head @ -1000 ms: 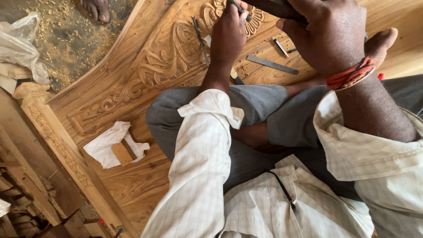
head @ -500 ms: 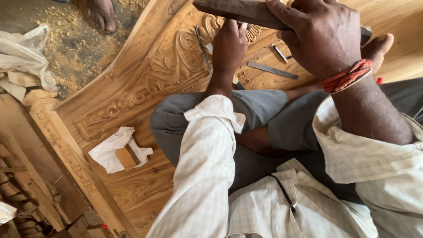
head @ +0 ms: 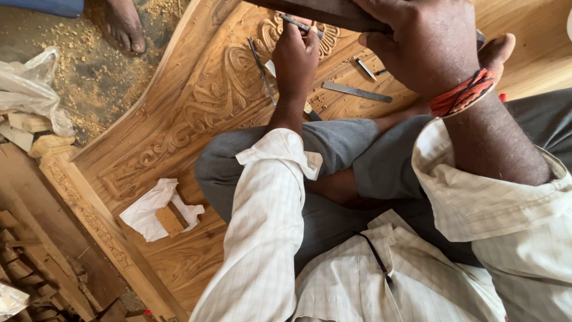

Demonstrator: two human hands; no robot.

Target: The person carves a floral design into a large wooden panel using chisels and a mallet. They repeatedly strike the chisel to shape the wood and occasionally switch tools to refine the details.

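Note:
My left hand is closed around a thin metal chisel, its tip set on the carved floral pattern of a large wooden panel. My right hand, with red thread at the wrist, grips a dark wooden mallet raised just above the chisel. I sit cross-legged on the panel in grey trousers and a white checked shirt.
Loose chisels and a long thin tool lie on the panel near my left hand. A small wood block on white cloth rests lower left. Another person's bare foot stands on sawdust at top left. A plastic bag lies left.
The view has shifted so hands and panel sit lower in frame. The mallet in my right hand has come down closer over the chisel. My left hand keeps its hold.

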